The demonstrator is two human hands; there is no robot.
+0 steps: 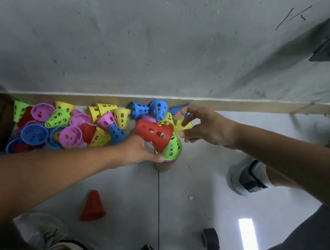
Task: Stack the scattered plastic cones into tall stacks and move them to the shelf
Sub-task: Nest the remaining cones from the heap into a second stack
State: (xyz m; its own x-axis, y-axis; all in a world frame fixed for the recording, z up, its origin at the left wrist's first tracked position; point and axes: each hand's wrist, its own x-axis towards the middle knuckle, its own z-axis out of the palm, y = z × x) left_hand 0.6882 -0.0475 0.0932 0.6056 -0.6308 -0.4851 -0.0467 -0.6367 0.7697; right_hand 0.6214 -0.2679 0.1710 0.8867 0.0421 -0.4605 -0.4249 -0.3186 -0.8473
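Left hand (135,150) grips the stack (168,155) near its top, fingers curled round the green cone (172,146) that caps it. A red cone (154,134) sits tilted on that green cone, not yet seated. Right hand (206,127) is just right of the stack, fingers spread and relaxed, holding nothing, fingertips near a yellow cone (181,125) behind the stack. Judged step: building the stack; next move calls for squaring the red cone down, then taking another. Loose pile of cones (67,126) lies left of and behind the stack along the skirting board (243,101); one lone red cone (92,206) stands in front-left. Cones are hard, glossy, perforated plastic, tapered with flared rims. Floor (205,195) pale, smooth. No shelf in view.
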